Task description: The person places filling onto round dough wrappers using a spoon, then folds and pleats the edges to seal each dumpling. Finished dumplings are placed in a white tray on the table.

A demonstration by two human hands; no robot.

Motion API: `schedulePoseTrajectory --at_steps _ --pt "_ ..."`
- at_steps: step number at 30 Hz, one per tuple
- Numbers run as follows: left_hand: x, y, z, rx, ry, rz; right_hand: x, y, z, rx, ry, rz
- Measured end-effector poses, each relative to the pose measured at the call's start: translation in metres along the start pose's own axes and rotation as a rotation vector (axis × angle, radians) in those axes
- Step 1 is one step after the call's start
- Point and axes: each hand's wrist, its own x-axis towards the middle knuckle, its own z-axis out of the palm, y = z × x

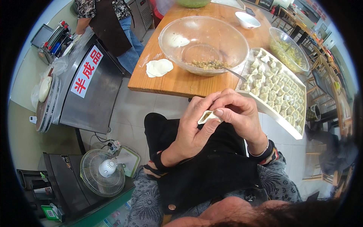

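Between my left hand (190,129) and my right hand (239,115) is a dumpling (206,117), folded over with brown filling showing at its gap. Both hands pinch its edges above my lap, just off the table's near edge. Beyond them stands a large clear plastic bowl (175,58) with a small heap of minced filling (208,64) at its bottom. A metal spoon (234,74) leans out over the bowl's rim. A few round dough wrappers (159,68) lie stacked left of the bowl. To the right, a white tray (279,120) carries several rows of shaped dumplings (273,88).
The wooden table (181,86) also bears a white bowl (247,20) and a clear bowl of shredded greens (292,54). At left, a person in a brown apron (109,28) stands by a steel counter (90,105) with a dough roller machine (54,45). An electric fan (102,173) stands lower left.
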Motion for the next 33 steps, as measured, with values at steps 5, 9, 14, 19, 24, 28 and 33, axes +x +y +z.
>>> schedulePoseTrajectory --at_steps 5,9,14,19,24,28,33 --pt "-0.008 0.000 0.010 -0.060 0.044 -0.011 -0.002 -0.006 0.001 -0.063 0.001 -0.015" --pt "-0.015 -0.006 0.019 -0.044 0.089 -0.045 -0.001 -0.009 -0.001 -0.341 -0.022 -0.187" --pt "-0.018 -0.016 0.036 -0.182 0.189 -0.041 -0.005 -0.003 0.001 -0.536 0.051 -0.295" --pt "-0.024 -0.028 0.045 -0.427 0.266 -0.158 -0.010 0.005 0.004 -0.607 0.120 -0.345" --pt "-0.019 -0.022 0.044 -0.599 0.311 -0.273 -0.026 0.017 0.004 -0.434 0.260 -0.215" --pt "-0.012 -0.017 0.043 -0.648 0.377 -0.328 -0.036 0.032 0.012 0.017 0.379 0.002" --pt "-0.014 -0.026 0.048 -0.742 0.396 -0.260 -0.028 0.042 0.028 0.294 0.325 0.074"
